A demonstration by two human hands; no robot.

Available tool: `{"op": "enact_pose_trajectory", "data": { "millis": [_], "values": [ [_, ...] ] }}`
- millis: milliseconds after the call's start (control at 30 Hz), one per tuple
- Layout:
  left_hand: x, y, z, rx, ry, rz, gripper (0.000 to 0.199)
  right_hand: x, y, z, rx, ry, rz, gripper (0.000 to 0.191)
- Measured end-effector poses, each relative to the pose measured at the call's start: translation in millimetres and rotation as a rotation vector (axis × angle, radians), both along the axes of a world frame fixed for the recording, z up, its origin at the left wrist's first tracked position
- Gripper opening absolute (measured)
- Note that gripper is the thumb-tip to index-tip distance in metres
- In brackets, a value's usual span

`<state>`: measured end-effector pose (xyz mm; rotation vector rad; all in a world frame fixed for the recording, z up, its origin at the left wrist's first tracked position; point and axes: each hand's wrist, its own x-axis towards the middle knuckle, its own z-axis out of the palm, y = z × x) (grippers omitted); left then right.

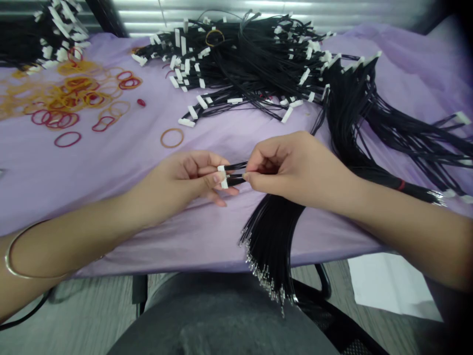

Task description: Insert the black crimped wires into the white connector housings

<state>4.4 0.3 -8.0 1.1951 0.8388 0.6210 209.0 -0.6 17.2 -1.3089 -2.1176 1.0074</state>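
Between thumb and fingers, my left hand (195,175) pinches a small white connector (223,177) with black wires running out of its right side. Close beside it, my right hand (281,165) is closed on a thin black wire (236,176), whose metal end points at the connector; whether the tip has entered the housing I cannot tell. Below the right hand, a thick bundle of black wires (277,231) with bare metal terminals hangs over the table's front edge. My right forearm crosses above another wire bundle (388,180) tied with a red band.
A large heap of black cables (254,64) with white connectors lies at the back, and more finished-looking cables (351,93) spread to the right. Loose yellow and red rubber bands (74,93) are scattered at left on the purple cloth (140,182). Another cable pile (22,39) sits far left.
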Motion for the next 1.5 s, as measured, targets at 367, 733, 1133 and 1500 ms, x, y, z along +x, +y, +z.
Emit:
{"op": "enact_pose_trajectory", "data": {
  "millis": [367,733,1133,1500],
  "values": [
    [3.6,-1.3,3.5,0.018,0.06,0.016,0.012,-6.9,0.5,-8.5,0.027,0.012,0.084,0.007],
    [5.2,-1.8,2.0,0.009,0.097,-0.006,0.009,-6.6,-6.0,-8.5,0.21,-0.14,0.121,0.012],
    [1.9,0.9,-3.0,-0.056,0.056,0.028,0.009,7.3,-5.2,12.2,0.172,-0.618,0.605,0.009],
    [-2.9,2.9,-5.0,-0.061,0.031,-0.009,0.012,10.0,-1.0,5.1,0.128,-0.148,0.304,0.007]
  ]
}}
